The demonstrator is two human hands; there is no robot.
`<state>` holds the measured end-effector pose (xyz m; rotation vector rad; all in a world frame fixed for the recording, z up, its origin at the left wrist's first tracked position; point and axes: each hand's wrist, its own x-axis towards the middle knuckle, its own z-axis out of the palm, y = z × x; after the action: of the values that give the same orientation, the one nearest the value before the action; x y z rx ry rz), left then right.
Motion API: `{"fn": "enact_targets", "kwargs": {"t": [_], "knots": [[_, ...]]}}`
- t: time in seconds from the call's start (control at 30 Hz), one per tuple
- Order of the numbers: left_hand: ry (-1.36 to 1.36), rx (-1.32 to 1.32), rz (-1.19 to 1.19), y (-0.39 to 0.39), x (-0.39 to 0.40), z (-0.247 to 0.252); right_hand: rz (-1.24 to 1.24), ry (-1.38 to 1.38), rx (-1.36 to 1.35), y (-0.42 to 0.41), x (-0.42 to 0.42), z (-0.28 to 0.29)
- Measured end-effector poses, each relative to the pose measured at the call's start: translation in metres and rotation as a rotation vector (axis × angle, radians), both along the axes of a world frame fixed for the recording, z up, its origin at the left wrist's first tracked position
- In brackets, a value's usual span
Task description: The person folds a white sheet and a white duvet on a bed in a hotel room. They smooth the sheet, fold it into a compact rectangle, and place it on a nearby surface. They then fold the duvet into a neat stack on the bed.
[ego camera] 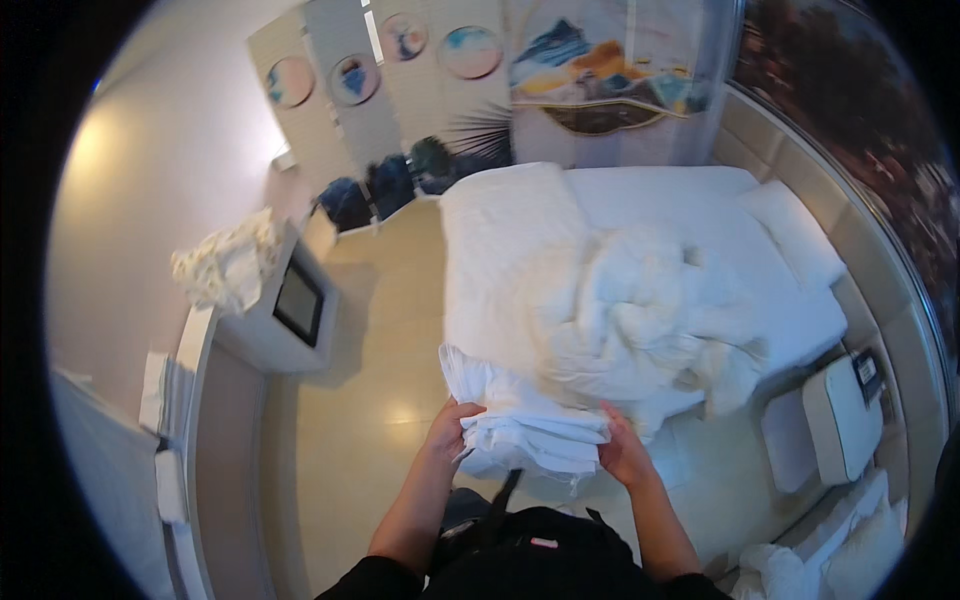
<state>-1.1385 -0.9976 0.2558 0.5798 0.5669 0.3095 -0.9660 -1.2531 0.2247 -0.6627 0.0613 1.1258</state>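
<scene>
A folded stack of white linen (532,439) is held in front of my body, loose threads hanging from its lower edge. My left hand (450,427) grips the stack's left side, thumb on top. On the opposite side my right hand (624,446) holds it with the fingers partly hidden by the cloth. The far end of the linen reaches the near edge of a bed (495,262) covered in white; whether it rests there I cannot tell. A rumpled cream duvet (630,315) lies heaped on the bed beyond my hands.
A white pillow (795,232) lies near the padded headboard (832,195). To the right stands a white nightstand (836,427). At left, crumpled patterned fabric (232,262) tops a cabinet beside a long counter (199,375). A folding screen (390,112) stands behind; tiled floor (352,420) lies between.
</scene>
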Motion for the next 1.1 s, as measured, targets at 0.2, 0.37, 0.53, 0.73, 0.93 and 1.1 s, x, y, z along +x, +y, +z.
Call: {"fn": "enact_targets", "kwargs": {"t": [0.2, 0.37, 0.53, 0.73, 0.93, 1.1], "knots": [[0.037, 0.032, -0.196, -0.115, 0.12, 0.021, -0.153, -0.191, -0.185, -0.128, 0.04, -0.021], [0.077, -0.119, -0.412, -0.159, 0.181, 0.003, -0.617, -0.093, -0.383, -0.176, 0.052, -0.044], [0.155, -0.229, -0.412, -0.215, 0.254, -0.058, -0.782, -0.186, -0.308, -0.233, 0.108, -0.042], [0.297, -0.018, -0.54, -0.285, 0.363, -0.026, -0.927, -0.298, -0.538, -0.296, 0.208, -0.008], [0.258, 0.039, -0.538, -0.331, 0.451, -0.029, -0.894, -0.303, -0.625, -0.36, 0.287, 0.011], [0.174, -0.088, -0.68, -0.35, 0.485, -0.051, -0.86, -0.389, -0.698, -0.393, 0.33, -0.001]]}}
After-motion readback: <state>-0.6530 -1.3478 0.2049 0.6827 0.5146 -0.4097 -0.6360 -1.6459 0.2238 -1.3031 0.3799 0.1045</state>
